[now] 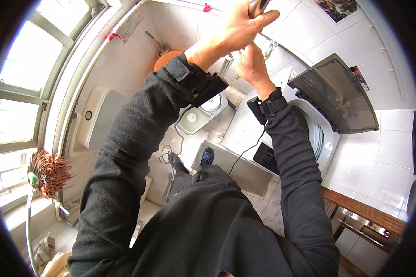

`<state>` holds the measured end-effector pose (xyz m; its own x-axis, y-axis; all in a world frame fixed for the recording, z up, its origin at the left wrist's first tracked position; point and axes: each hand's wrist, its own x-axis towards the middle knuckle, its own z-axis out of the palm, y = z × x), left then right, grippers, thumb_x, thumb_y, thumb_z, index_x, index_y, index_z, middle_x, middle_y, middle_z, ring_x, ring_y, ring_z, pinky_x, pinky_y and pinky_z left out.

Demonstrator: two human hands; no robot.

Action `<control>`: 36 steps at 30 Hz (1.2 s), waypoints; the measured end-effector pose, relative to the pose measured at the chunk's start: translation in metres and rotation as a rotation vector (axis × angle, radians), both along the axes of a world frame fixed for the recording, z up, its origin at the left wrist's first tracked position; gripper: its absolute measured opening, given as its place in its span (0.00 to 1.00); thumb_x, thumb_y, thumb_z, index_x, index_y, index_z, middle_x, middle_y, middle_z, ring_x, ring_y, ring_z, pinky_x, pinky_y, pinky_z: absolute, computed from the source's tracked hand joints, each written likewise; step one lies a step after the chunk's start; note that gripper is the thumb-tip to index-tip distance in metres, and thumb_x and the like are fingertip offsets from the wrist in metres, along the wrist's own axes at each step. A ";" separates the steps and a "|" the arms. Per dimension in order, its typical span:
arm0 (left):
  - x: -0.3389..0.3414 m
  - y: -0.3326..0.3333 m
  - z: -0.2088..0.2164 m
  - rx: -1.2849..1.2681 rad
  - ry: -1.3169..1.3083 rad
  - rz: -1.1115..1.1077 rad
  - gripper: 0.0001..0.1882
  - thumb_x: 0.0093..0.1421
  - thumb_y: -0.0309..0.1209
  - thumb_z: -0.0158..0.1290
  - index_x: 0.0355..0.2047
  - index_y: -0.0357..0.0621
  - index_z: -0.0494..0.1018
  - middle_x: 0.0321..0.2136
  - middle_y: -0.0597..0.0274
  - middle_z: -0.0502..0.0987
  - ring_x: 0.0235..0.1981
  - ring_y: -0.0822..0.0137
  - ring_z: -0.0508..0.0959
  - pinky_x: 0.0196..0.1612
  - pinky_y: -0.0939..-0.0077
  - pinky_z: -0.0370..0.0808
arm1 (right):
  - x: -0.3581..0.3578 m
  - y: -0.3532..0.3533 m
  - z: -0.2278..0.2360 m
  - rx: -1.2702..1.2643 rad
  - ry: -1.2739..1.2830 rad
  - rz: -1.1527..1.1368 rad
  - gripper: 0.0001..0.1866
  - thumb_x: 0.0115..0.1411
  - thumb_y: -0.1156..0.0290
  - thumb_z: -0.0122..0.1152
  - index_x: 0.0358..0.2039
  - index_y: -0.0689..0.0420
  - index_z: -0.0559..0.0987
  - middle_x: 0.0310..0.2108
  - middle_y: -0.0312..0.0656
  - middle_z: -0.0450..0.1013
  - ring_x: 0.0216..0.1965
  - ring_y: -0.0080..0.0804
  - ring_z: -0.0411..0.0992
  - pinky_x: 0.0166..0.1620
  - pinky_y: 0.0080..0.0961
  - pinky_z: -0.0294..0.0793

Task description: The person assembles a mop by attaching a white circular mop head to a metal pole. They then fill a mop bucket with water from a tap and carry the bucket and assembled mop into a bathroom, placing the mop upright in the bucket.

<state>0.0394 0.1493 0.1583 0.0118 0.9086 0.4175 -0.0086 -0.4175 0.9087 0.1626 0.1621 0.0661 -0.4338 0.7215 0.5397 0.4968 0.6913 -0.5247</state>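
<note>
My left hand [241,27] is raised at the top of the view, closed round a silvery metal pole [258,6] whose end sticks out above the thumb. Lower on the same pole, my right hand [253,64] is closed too, its fingers mostly hidden behind the hand. A further stretch of pole shows beside my left wrist, slanting down toward a grey-white mop bucket [192,121] with a round spin basket [212,104]. My left forearm covers part of the bucket, and the pole's lower end is out of sight.
A top-loading washing machine [245,134] with its dark lid [339,99] raised stands right of the bucket. An orange basin [167,59] is behind my left forearm. A brown-bristled brush head [49,174] hangs by the windows. Cables dangle from my wrists; a mat [252,177] lies underfoot.
</note>
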 end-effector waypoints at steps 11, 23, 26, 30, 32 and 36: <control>0.002 -0.003 0.006 -0.029 0.012 0.019 0.19 0.64 0.42 0.54 0.22 0.42 0.66 0.18 0.73 0.65 0.22 0.78 0.63 0.25 0.76 0.64 | 0.002 -0.002 0.005 -0.004 -0.019 -0.009 0.11 0.63 0.65 0.56 0.37 0.58 0.68 0.28 0.52 0.74 0.34 0.57 0.73 0.36 0.47 0.72; 0.000 -0.013 0.040 -0.009 -0.037 0.039 0.20 0.64 0.44 0.55 0.22 0.45 0.67 0.19 0.71 0.67 0.22 0.78 0.65 0.25 0.78 0.66 | -0.003 -0.004 0.032 0.069 0.078 0.049 0.10 0.64 0.65 0.57 0.34 0.57 0.68 0.26 0.48 0.74 0.31 0.52 0.74 0.35 0.41 0.72; -0.001 -0.016 0.053 -0.017 -0.040 0.035 0.19 0.64 0.44 0.55 0.22 0.45 0.68 0.19 0.71 0.68 0.22 0.78 0.65 0.25 0.79 0.65 | -0.003 -0.006 0.043 0.092 0.127 0.085 0.10 0.64 0.65 0.57 0.33 0.57 0.69 0.25 0.47 0.73 0.29 0.50 0.74 0.35 0.39 0.72; -0.004 -0.029 0.070 -0.016 -0.056 0.005 0.21 0.64 0.48 0.55 0.26 0.43 0.69 0.21 0.69 0.69 0.23 0.77 0.66 0.26 0.80 0.66 | 0.000 -0.014 0.059 0.008 0.044 0.098 0.12 0.67 0.66 0.54 0.42 0.62 0.71 0.31 0.47 0.75 0.35 0.40 0.76 0.41 0.32 0.74; -0.007 -0.040 0.082 -0.046 0.018 0.043 0.22 0.64 0.49 0.54 0.27 0.42 0.69 0.22 0.67 0.69 0.24 0.76 0.67 0.28 0.81 0.68 | -0.003 -0.021 0.069 -0.003 0.103 0.142 0.11 0.67 0.66 0.53 0.41 0.61 0.71 0.30 0.45 0.75 0.34 0.35 0.75 0.40 0.29 0.74; -0.012 -0.069 0.117 -0.012 0.127 0.077 0.24 0.65 0.51 0.52 0.25 0.41 0.70 0.23 0.64 0.71 0.25 0.74 0.69 0.31 0.78 0.69 | -0.018 -0.041 0.098 -0.081 0.347 0.277 0.10 0.67 0.65 0.54 0.34 0.60 0.71 0.27 0.38 0.73 0.31 0.26 0.74 0.37 0.24 0.73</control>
<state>0.0276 0.0806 0.2749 -0.0064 0.9139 0.4059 0.1388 -0.4012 0.9054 0.1446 0.1207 0.1639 -0.4201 0.6492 0.6341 0.0840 0.7235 -0.6851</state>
